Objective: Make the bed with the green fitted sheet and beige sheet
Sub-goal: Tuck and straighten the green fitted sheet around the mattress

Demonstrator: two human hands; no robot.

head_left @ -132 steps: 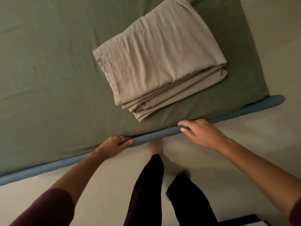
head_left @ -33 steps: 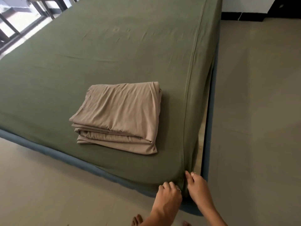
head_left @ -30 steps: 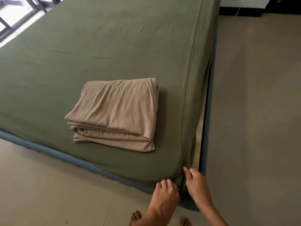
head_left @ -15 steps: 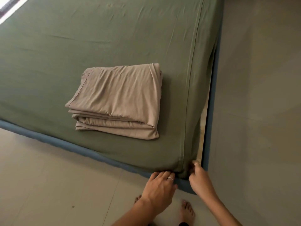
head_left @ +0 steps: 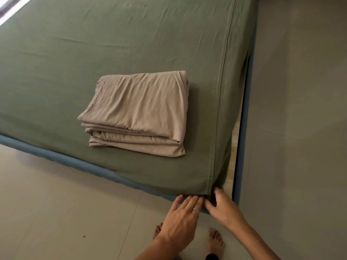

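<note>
At the near corner of the bed, the left hand (head_left: 183, 214) now lies flat with fingers straight and together, tips pushed against the lower edge of the green fitted sheet (head_left: 116, 44) where it meets the blue bed frame (head_left: 62, 158). A second ago those same fingers were curled at the corner seam; they have since straightened and slid down toward the frame. The right hand (head_left: 223, 205) has also dropped lower, its fingers now reaching in beside the seam on the side face of the mattress; whether they pinch the fabric or only press it cannot be told, as the tips are hidden in shadow.

The shift suggests the corner elastic is being tucked under rather than pulled over, so the fitted sheet looks close to seated at this corner. It lies stretched across the mattress with only light creases.

The beige sheet (head_left: 139, 111) remains folded in a stack on top of the green sheet, near this corner and well apart from both hands. It has not been opened, so spreading it appears to be the main step left. Bare feet stand on the pale tiled floor (head_left: 56, 212) below.
</note>
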